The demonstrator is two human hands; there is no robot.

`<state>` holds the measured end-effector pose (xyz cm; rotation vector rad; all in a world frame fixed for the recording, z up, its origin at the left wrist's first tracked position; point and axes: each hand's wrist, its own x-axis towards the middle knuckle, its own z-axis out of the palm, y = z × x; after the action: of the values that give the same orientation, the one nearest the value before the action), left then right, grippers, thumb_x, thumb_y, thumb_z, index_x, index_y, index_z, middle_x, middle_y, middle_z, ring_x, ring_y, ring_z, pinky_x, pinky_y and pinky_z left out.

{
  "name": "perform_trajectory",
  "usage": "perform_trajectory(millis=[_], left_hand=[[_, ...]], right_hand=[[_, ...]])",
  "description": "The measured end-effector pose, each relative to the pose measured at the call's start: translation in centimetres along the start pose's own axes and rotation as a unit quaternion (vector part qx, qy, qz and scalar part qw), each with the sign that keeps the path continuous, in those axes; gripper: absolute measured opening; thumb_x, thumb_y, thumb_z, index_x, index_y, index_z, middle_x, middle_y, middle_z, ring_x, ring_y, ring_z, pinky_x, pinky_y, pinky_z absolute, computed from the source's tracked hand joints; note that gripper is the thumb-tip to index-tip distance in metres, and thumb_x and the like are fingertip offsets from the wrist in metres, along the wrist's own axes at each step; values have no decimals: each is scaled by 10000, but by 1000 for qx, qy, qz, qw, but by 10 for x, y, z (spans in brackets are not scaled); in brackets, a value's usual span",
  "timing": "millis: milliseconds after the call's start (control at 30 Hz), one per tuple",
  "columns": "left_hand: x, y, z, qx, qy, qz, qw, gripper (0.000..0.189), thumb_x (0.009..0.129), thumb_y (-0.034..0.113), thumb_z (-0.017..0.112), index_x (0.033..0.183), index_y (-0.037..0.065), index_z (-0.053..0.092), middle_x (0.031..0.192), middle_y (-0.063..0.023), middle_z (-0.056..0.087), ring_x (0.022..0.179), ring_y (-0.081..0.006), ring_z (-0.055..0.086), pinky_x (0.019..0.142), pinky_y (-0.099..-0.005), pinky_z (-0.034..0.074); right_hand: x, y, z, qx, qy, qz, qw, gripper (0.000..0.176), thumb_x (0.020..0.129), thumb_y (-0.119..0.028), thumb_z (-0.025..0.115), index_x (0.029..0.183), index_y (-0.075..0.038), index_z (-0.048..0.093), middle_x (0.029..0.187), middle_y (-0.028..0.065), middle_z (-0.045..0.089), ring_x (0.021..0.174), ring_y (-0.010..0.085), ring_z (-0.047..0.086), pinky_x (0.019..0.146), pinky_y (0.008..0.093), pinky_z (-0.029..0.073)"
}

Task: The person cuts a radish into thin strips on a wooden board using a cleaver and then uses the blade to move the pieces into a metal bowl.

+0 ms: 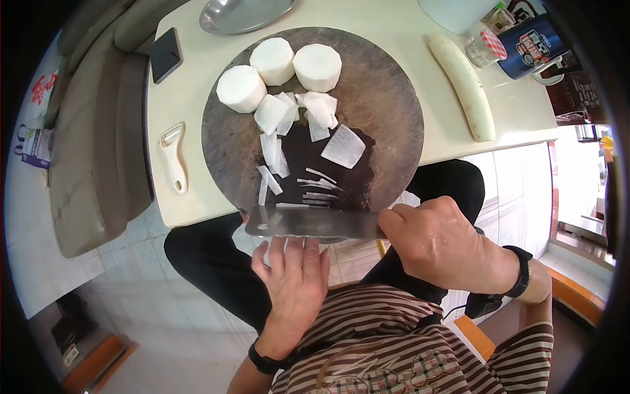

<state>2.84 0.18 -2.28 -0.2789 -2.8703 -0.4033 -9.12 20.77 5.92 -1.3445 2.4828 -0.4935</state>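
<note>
My right hand (430, 236) is wrapped round the handle of a broad cleaver (318, 223), whose blade points left over the near edge of a round dark cutting board (394, 118). Just below the blade, my left hand (292, 269) has its fingers extended, with the fingertips at the blade's lower edge. On the board lie three thick white peeled pieces (317, 67), thin white slices (270, 114), a separate flat slice (343, 146) and several narrow strips (320, 186).
A peeler (173, 157) and a phone (167, 55) lie left of the board. A metal plate (243, 14) is behind it. At right are a long whitish vegetable (462, 88), a jar (485, 48) and a blue can (533, 47).
</note>
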Motion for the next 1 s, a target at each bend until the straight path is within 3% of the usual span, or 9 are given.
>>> perform_trajectory(millis=[467, 600, 800, 867, 1000], left_hand=[[0, 2, -1, 7, -9, -17, 1000, 371, 779, 138, 795, 1075, -18, 634, 1163, -204, 569, 1112, -412, 506, 950, -590, 330], [-2, -2, 1, -8, -1, -2, 1000, 362, 775, 146, 801, 1049, -27, 638, 1132, -199, 566, 1087, -405, 510, 943, -591, 342], [-3, -1, 0, -8, -12, -10, 1000, 335, 775, 154, 807, 1006, -25, 643, 1077, -184, 559, 1056, -389, 514, 944, -580, 350], [-1, 1, 0, -27, 7, -27, 999, 249, 793, 144, 782, 976, 13, 675, 1013, -112, 568, 990, -320, 517, 958, -606, 355], [-1, 0, 0, -19, 10, -26, 999, 270, 789, 146, 784, 996, 10, 678, 1006, -111, 568, 988, -325, 517, 959, -610, 350]], right_hand=[[10, -11, 4, -33, -39, -15, 999, 150, 687, -36, 662, 792, 13, 566, 672, 122, 588, 557, 243, 640, 457, 348, 485], [9, -6, 4, -3, -5, 4, 1000, 169, 667, -32, 668, 786, 16, 558, 678, 130, 595, 561, 267, 640, 460, 360, 481], [-5, -5, -9, 18, -38, 11, 999, 171, 645, -13, 656, 783, 10, 558, 673, 132, 594, 554, 294, 629, 467, 381, 475], [-5, -3, -8, 13, -40, 13, 999, 170, 645, -15, 657, 782, 9, 559, 669, 132, 596, 553, 290, 631, 467, 382, 476], [0, -3, -7, 11, -35, 1, 999, 163, 651, -15, 657, 782, 8, 563, 658, 134, 602, 554, 284, 641, 465, 380, 481]])
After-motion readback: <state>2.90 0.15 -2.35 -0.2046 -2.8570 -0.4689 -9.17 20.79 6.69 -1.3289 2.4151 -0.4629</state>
